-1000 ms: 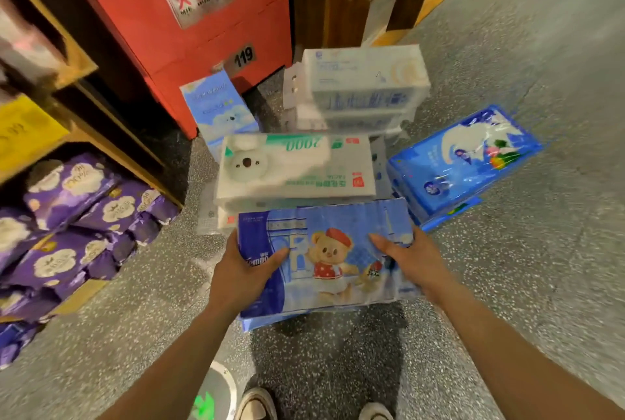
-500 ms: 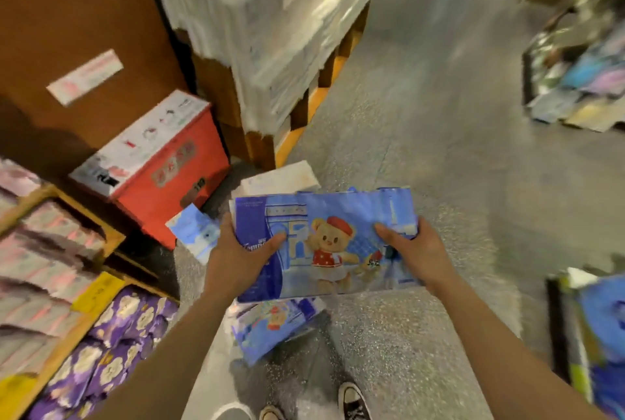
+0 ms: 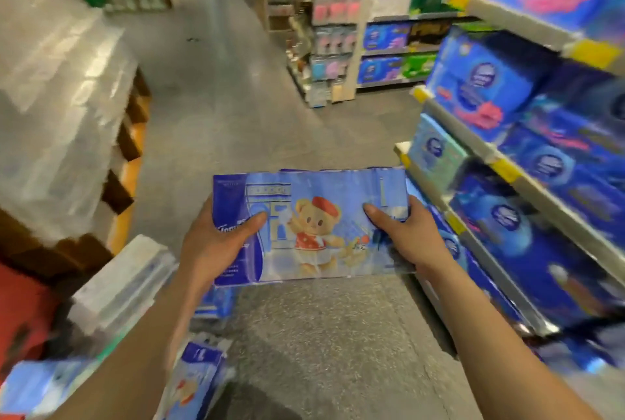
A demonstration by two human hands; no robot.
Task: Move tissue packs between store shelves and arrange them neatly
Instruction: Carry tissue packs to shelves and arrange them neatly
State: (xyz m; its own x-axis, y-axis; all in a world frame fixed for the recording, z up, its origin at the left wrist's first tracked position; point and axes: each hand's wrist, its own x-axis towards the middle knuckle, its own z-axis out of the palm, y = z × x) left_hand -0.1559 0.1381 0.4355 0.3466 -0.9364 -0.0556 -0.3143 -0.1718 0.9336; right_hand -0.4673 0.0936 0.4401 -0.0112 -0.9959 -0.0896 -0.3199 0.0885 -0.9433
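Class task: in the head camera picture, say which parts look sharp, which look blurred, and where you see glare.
Head view: the blue bear-print tissue pack and both hands are fairly sharp; the blue packs on the right shelves smear with motion blur; the clear plastic wrap on the left pallet stack shows white glare.

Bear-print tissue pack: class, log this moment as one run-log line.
hands: left and right grip bear-print tissue pack at its ends | pack: level, off floor | right side: shelves of blue packs

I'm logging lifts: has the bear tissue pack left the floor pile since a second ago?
Yes. The bear tissue pack, held by both hands, has risen off the pile toward the blue shelves on the right.
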